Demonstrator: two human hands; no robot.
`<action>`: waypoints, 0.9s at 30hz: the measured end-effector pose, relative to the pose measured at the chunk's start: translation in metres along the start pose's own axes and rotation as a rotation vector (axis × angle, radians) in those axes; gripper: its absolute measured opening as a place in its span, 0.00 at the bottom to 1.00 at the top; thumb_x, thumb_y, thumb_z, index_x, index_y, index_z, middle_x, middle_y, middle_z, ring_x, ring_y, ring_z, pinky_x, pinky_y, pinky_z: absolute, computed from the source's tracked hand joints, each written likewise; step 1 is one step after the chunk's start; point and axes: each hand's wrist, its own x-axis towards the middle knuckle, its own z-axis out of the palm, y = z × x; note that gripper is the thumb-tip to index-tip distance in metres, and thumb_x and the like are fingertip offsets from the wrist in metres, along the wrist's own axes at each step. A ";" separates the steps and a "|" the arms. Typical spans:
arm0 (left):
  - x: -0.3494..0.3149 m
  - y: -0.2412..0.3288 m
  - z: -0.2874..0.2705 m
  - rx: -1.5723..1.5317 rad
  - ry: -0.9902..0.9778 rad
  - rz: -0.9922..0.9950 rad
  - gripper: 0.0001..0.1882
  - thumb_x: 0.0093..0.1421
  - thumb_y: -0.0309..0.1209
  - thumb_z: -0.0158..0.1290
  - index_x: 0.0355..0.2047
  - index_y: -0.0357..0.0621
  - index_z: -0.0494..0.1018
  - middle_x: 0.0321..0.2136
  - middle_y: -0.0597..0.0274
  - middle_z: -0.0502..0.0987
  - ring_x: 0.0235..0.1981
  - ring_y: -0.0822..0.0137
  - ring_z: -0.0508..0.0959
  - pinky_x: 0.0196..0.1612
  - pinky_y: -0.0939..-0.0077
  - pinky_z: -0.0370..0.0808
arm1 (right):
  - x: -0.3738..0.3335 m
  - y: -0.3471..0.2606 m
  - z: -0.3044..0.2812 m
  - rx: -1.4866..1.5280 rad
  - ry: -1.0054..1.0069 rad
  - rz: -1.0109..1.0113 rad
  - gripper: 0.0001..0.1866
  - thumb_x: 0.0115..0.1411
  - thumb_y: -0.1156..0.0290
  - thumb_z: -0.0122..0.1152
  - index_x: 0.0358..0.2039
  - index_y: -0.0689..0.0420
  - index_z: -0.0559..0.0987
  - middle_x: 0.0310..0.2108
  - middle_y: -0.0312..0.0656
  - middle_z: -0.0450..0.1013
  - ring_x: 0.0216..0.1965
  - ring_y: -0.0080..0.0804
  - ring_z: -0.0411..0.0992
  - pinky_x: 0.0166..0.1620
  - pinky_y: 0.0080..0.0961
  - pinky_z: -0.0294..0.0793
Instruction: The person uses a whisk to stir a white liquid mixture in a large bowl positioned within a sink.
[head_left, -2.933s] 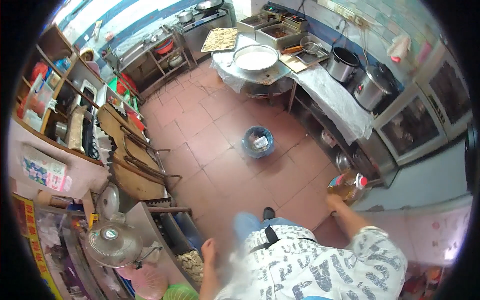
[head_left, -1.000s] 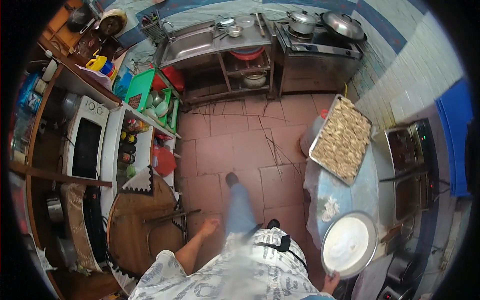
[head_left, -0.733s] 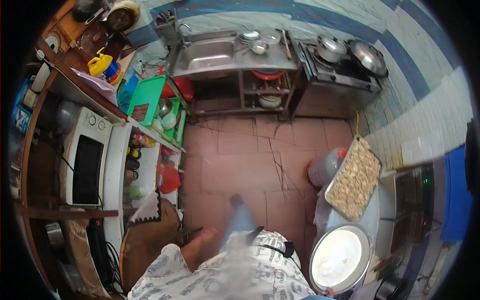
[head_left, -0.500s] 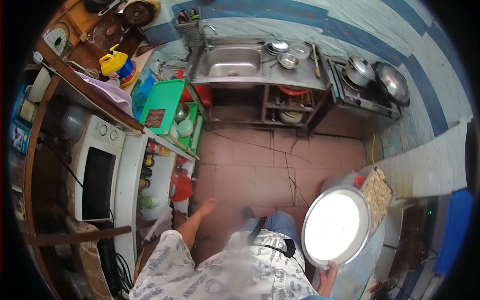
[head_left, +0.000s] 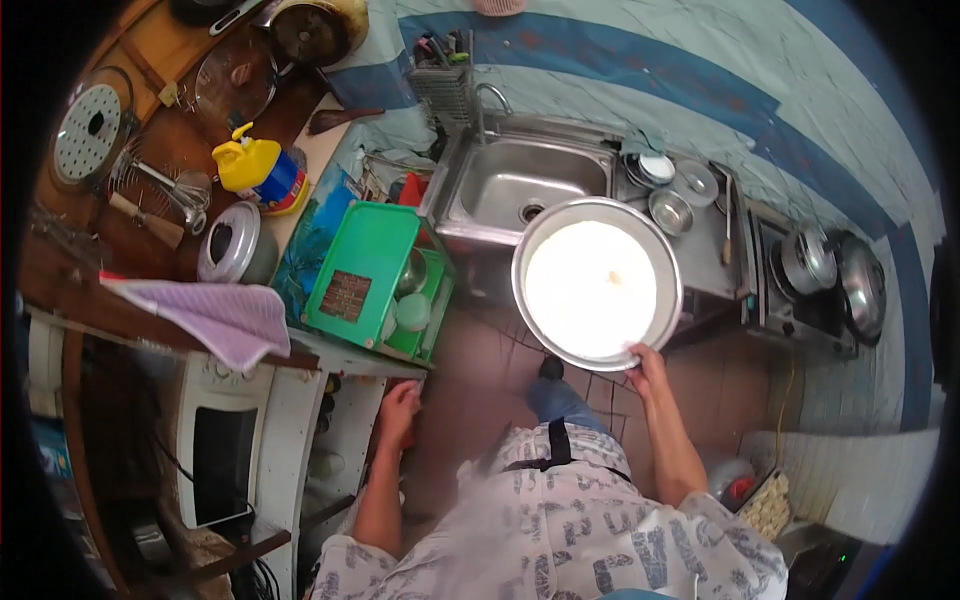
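A wide round metal basin hangs in front of the sink, its inside washed out to bright white. My right hand is closed on the near right part of its rim. In its white inside a small tan spot shows; I cannot make out what the contents are. My left hand is off the basin, low beside the white shelf unit, with fingers loosely bent and nothing visible in them. Just above it stands a green plastic box with a lid.
Ahead is a steel sink, with bowls on its drainboard. A gas stove carries a pot and a wok at the right. To the left, a purple cloth juts from a shelf above a microwave. A yellow jug stands behind.
My body has moved toward the sink. The basin, still in my right hand, has shifted from the right side to the front of the sink. My left hand stays empty at the left.
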 end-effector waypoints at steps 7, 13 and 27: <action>0.012 0.057 0.007 -0.122 0.306 -0.026 0.13 0.63 0.28 0.50 0.48 0.40 0.73 0.33 0.65 0.78 0.31 0.76 0.75 0.34 0.83 0.73 | 0.195 -0.071 0.138 -0.038 -0.065 0.101 0.19 0.51 0.76 0.54 0.45 0.63 0.70 0.39 0.45 0.73 0.39 0.39 0.75 0.37 0.36 0.82; 0.045 0.109 -0.009 -0.236 0.473 0.028 0.14 0.64 0.28 0.49 0.49 0.40 0.73 0.34 0.64 0.78 0.33 0.76 0.75 0.34 0.83 0.72 | 0.272 -0.066 0.225 0.031 -0.033 0.125 0.23 0.49 0.76 0.53 0.48 0.63 0.69 0.45 0.49 0.69 0.47 0.45 0.71 0.48 0.43 0.77; 0.172 0.310 -0.089 -0.051 0.786 0.452 0.16 0.64 0.31 0.51 0.51 0.40 0.72 0.37 0.63 0.77 0.34 0.75 0.75 0.36 0.80 0.73 | 0.349 -0.053 0.183 0.072 0.015 0.234 0.18 0.47 0.82 0.49 0.42 0.65 0.73 0.42 0.49 0.73 0.45 0.45 0.73 0.49 0.42 0.77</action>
